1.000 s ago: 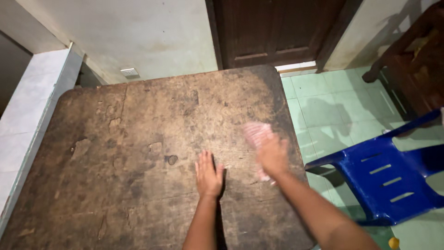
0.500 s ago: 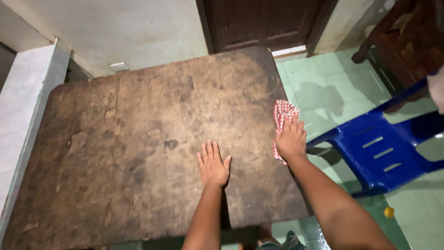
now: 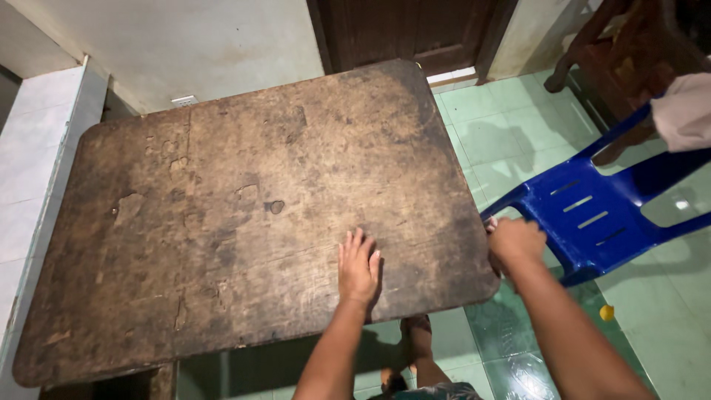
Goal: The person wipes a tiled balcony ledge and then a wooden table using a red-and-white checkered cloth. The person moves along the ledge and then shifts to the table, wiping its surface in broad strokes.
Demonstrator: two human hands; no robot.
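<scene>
— What have you got under the left hand [image 3: 358,268]?

— I see it lying flat, palm down, fingers straight and close together, pressed on the dark, worn wooden tabletop [image 3: 222,222]. It sits near the table's right front corner, just back from the near edge.

— And the right hand [image 3: 516,242]?

— That one is just off the table's right edge, level with the left hand. It looks curled into a loose fist with the knuckles up. A sliver of pink cloth [image 3: 490,224] pokes out on its table side, but I cannot tell from here how much of it is gripped; the hand covers nearly all of it.

— What lies beyond the right hand?

— A blue plastic chair [image 3: 592,215], tipped over on the green tiled floor [image 3: 511,133], with its slotted back just to the right of the knuckles. I cannot tell whether hand and chair touch. A small yellow object [image 3: 606,312] lies on the tiles below the chair, to the right of my forearm.

— Anything ahead of the left hand?

— Only scuffed wood with pale patches, then a dark wooden door [image 3: 415,33] past the table's far edge.
</scene>
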